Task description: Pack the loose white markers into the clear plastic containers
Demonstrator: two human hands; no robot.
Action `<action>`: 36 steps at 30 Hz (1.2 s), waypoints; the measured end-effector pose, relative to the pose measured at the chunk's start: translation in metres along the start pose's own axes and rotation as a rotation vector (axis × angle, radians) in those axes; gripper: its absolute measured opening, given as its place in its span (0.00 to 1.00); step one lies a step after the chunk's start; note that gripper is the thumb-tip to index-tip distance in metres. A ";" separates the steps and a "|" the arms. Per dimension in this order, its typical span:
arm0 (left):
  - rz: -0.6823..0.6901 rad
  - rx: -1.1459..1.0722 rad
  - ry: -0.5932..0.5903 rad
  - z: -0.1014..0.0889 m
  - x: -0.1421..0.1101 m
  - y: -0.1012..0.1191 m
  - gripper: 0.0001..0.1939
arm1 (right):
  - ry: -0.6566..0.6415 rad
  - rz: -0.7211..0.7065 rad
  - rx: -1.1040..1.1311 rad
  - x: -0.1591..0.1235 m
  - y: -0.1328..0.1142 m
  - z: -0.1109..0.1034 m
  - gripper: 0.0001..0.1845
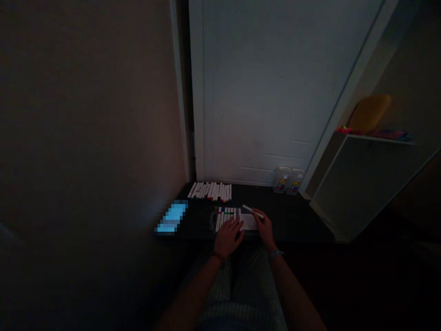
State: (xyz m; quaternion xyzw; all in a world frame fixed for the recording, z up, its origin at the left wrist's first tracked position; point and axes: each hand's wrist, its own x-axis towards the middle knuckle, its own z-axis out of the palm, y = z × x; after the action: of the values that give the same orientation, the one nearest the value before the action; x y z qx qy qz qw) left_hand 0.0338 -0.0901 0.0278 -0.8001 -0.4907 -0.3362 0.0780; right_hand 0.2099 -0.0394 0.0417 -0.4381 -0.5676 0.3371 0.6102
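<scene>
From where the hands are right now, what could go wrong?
The left hand lies over the markers in the clear case, so a shift might knock them askew.
The right hand holds a white marker at a slant; if it slipped, it could roll across the dark table.
The light is dim, so colours in the loose row of markers might be misread.
</scene>
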 end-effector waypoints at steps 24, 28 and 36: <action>-0.116 -0.155 0.042 -0.012 0.032 -0.012 0.27 | 0.094 0.120 -0.024 0.002 0.007 -0.006 0.31; 0.010 -0.173 -0.120 -0.008 0.036 -0.014 0.21 | 0.088 0.128 -0.023 0.002 0.005 -0.006 0.31; -0.050 -0.217 -0.124 -0.003 0.030 -0.017 0.13 | 0.068 0.127 -0.004 0.002 0.001 -0.006 0.31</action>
State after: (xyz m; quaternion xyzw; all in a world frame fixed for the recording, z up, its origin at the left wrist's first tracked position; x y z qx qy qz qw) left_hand 0.0268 -0.0607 0.0451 -0.8106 -0.4751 -0.3390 -0.0479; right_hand 0.2161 -0.0383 0.0415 -0.4858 -0.5182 0.3588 0.6056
